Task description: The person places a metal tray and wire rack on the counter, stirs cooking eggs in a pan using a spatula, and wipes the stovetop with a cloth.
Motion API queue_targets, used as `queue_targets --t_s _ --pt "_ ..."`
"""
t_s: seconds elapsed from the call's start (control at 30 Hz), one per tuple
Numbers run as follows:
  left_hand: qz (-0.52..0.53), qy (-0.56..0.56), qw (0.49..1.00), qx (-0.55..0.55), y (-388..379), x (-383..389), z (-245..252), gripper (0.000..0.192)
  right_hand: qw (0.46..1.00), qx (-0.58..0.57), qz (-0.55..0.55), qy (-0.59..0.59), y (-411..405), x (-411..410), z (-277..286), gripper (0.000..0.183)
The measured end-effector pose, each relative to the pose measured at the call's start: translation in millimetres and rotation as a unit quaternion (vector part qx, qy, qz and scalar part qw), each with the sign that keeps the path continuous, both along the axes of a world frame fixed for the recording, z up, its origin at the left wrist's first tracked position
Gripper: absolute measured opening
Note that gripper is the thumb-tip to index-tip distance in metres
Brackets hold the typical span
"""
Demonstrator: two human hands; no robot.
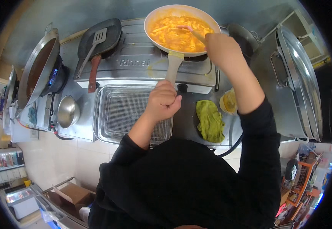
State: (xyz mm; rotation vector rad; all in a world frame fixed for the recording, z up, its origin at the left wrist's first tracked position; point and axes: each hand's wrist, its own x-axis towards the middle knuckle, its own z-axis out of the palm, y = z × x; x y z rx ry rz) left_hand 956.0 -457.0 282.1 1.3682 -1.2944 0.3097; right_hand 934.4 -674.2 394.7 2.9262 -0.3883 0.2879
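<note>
My left hand is closed around the beige handle of a light-coloured frying pan, which sits on the right side of a Rinnai gas stove. Orange sauce with yellowish pieces, perhaps egg, covers the pan's inside. Over the pan's right rim, my right hand grips a utensil with a pinkish head that dips into the sauce. The type of utensil is partly hidden by the food. A green cloth and a tub of yellow contents lie below my right forearm.
On the stove's left, a dark square pan carries a slotted turner. A wire-mesh tray and a metal bowl stand in front. A wok of brown liquid sits over a blue flame far left; a large lidded pot stands right.
</note>
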Motion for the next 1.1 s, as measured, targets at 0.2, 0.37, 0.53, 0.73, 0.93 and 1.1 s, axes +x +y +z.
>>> queue_targets --t_s 0.2,0.37,0.53,0.73,0.93,1.1 --pt "0.02 -0.001 1.0 0.013 8.7 0.7 -8.4 0.03 0.938 0.341 0.029 -0.046 88.7 -81.9 -54.5 0.02" --pt "0.015 -0.023 1.0 0.015 6.3 -1.6 -3.8 0.033 0.935 0.347 -0.064 0.023 72.7 -69.6 -193.5 0.042" --pt "0.016 -0.005 1.0 0.017 9.2 -1.8 -6.5 0.034 0.545 0.804 -0.235 0.024 65.4 -47.2 -221.2 0.043" --pt "0.014 0.002 1.0 0.021 8.1 -2.3 -3.9 0.034 0.526 0.82 -0.226 -0.022 70.6 -41.7 -227.4 0.034" --pt "0.011 0.006 1.0 0.021 6.1 -3.3 -2.1 0.034 0.651 0.734 -0.174 0.089 59.8 -49.3 -205.9 0.032" --pt "0.026 0.014 0.999 0.017 10.8 -3.3 -6.3 0.034 0.887 0.402 -0.034 -0.224 72.7 -92.2 -88.0 0.017"
